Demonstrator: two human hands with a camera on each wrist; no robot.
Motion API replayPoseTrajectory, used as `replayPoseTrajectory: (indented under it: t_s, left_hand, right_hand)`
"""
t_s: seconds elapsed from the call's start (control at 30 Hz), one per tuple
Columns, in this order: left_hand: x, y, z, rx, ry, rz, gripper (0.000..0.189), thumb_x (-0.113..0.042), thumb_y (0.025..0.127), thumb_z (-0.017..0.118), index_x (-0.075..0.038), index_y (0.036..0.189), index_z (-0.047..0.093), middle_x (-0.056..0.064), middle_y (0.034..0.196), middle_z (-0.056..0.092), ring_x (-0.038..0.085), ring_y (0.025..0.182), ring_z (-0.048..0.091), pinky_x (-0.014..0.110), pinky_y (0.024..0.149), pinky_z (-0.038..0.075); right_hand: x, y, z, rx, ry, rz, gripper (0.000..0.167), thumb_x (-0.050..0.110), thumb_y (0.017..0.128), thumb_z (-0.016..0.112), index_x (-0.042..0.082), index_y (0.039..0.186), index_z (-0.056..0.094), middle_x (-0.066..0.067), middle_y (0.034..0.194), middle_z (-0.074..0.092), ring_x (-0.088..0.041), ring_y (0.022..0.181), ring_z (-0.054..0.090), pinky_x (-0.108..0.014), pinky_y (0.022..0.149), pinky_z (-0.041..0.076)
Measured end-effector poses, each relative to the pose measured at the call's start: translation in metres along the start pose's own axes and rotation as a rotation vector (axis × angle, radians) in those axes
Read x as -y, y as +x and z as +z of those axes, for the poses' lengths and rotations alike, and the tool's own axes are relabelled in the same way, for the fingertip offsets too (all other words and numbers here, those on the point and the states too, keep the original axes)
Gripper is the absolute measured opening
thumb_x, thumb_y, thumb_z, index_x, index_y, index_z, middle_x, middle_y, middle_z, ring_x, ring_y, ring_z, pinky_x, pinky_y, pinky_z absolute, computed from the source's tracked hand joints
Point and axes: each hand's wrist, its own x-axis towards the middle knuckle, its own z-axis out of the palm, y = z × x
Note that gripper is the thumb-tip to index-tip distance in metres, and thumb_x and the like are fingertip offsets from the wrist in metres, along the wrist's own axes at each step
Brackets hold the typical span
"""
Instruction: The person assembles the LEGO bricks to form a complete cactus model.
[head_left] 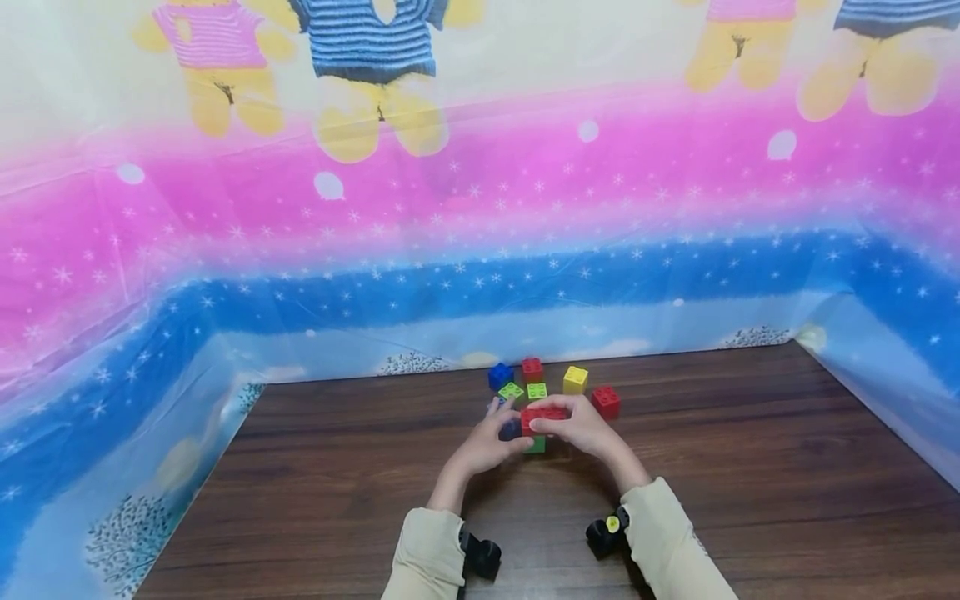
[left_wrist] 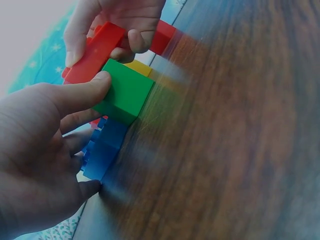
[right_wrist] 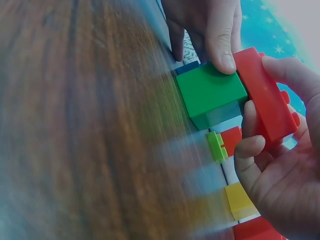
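My right hand [head_left: 587,427] pinches a long red building block [right_wrist: 265,95] between thumb and fingers, its studs facing up. The red block lies right at the top of a green block [right_wrist: 210,95], overhanging it to the right. My left hand [head_left: 480,443] steadies that green block, the thumb [left_wrist: 95,92] on its near face and a finger reaching behind. Beside the green block, under the left hand's spread fingers, is a blue block [left_wrist: 106,147] with studs on top. In the head view the hands partly cover these blocks.
Behind the hands stand a blue block [head_left: 500,376], a red one [head_left: 532,369], two lime green ones [head_left: 512,392] and a yellow one [head_left: 575,380]. Another red block [head_left: 606,402] is right of the right hand. A printed cloth [head_left: 480,292] borders the wooden table [head_left: 337,483].
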Motion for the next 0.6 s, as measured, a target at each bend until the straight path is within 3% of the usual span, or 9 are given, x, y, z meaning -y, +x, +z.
replayPoseTrajectory:
  t_s: [0.6]
  left_hand:
    - [0.0021, 0.0002, -0.0022, 0.005, 0.012, 0.020, 0.044, -0.033, 0.093, 0.065, -0.007, 0.127, 0.058, 0.010, 0.163, 0.023, 0.041, 0.152, 0.005, 0.074, 0.110, 0.019]
  right_hand:
    - [-0.0058, 0.0031, 0.0007, -0.023, 0.041, 0.080, 0.038, 0.023, 0.093, 0.066, 0.001, 0.124, 0.062, -0.016, 0.109, 0.067, -0.018, 0.077, 0.057, -0.028, 0.066, 0.050]
